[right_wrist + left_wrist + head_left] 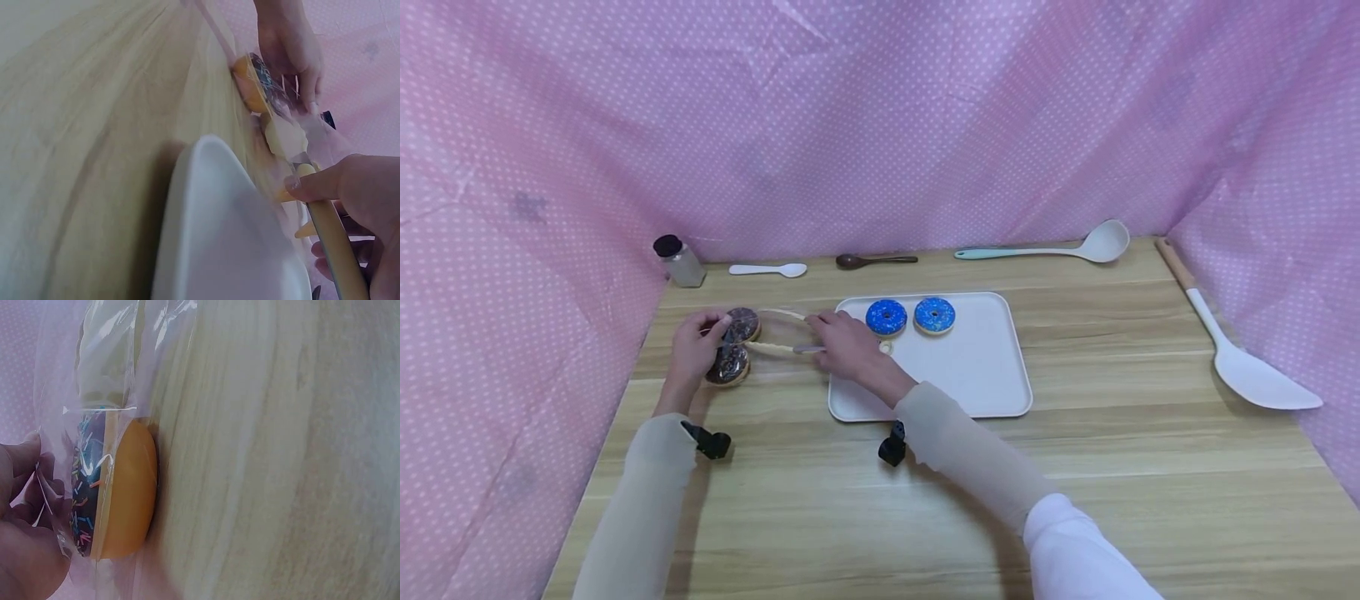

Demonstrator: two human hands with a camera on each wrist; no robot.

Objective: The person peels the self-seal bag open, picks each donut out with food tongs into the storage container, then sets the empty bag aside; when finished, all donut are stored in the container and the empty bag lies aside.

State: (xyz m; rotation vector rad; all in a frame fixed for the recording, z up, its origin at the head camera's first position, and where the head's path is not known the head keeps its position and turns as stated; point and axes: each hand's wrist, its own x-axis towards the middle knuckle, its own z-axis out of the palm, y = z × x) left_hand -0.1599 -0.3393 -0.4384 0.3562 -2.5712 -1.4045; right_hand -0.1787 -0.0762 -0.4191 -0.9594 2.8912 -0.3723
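Two doughnuts with dark chocolate icing [727, 365] lie at the left, within or under clear plastic. My left hand [694, 348] pinches the edge of a clear plastic bag [57, 419] beside them. Through that plastic, the left wrist view shows one doughnut [128, 494] with coloured sprinkles, standing on its side in this view. My right hand [850, 343] grips a pair of tongs [772, 348] over the left part of a white tray [962, 383]. The cream arms of the tongs point left and spread apart, their ends near the chocolate doughnuts.
Two blue-iced doughnuts [886, 317] sit at the tray's back. Along the back edge stand or lie a black-capped jar [683, 265], a white spoon [767, 270], a brown spoon [876, 261] and a ladle [1105, 242]. A white long-handled turner [1255, 379] lies far right. Pink cloth surrounds the table.
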